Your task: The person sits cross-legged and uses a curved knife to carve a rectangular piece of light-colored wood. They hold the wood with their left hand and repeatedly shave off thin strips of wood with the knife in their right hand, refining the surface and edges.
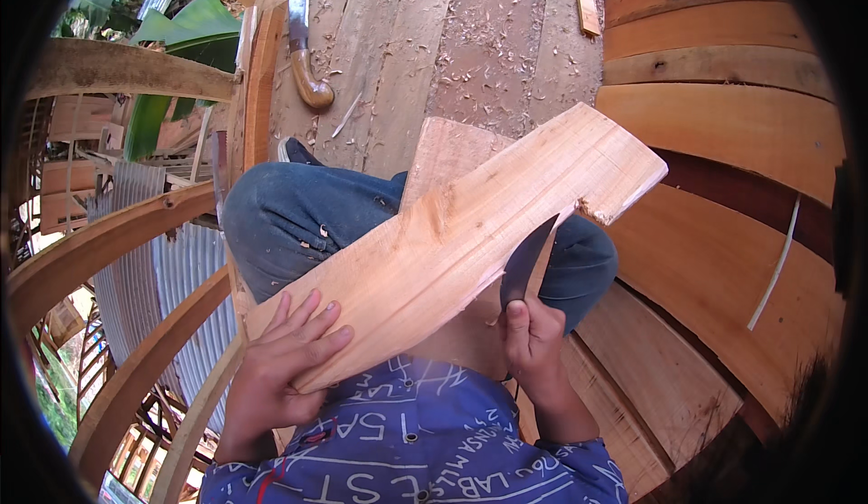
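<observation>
A pale, carved wooden board (470, 224) lies slantwise across my lap, its far end up to the right. My left hand (285, 364) grips its near left end, fingers laid over the top face and thumb by the lower edge. My right hand (533, 334) is closed around a knife, its handle hidden in the fist. The dark knife blade (527, 260) points up along the board's right edge, close to a rough notch. Beneath the board, a second piece of wood (452, 147) sticks out on the far side.
A machete (312, 84) with a curved wooden handle lies on the plank floor (389, 70) beyond my knees. Shavings are strewn there, near a small wood block (588, 11). A plank wall (714, 124) rises at the right; wooden rails (117, 224) run along the left.
</observation>
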